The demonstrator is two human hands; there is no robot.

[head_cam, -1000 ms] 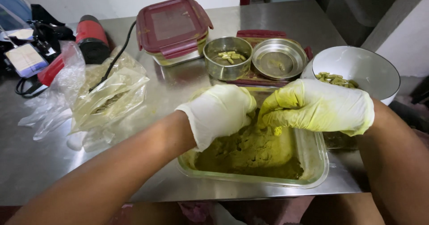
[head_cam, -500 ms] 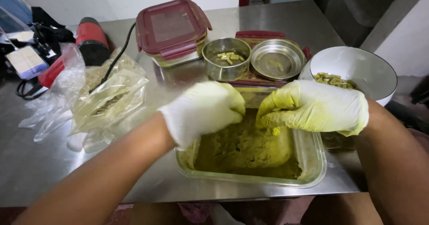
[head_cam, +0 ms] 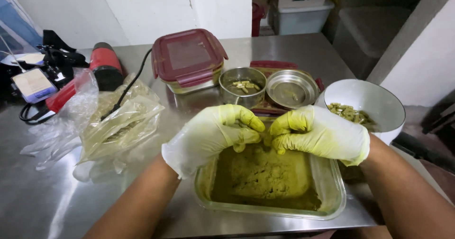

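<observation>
From the head view, both gloved hands meet over the glass dish of green-brown powder [head_cam: 265, 182], which sits at the near edge of the steel surface [head_cam: 28, 206]. The left hand [head_cam: 213, 137] and the right hand [head_cam: 320, 132] are curled with their fingertips pressed together, pinching something small between them; what it is I cannot tell. Working low over the dish looks wise, so any spill falls back into the powder.

At 12 o'clock from the dish stand a small steel bowl [head_cam: 242, 86] with capsules and a shallow steel lid [head_cam: 292, 89]. At 2 o'clock is a white bowl [head_cam: 374, 96] of capsules, close by the right wrist. At 9 o'clock lie crumpled plastic bags [head_cam: 113, 125]; at 11 o'clock, a red-lidded container [head_cam: 188, 59].
</observation>
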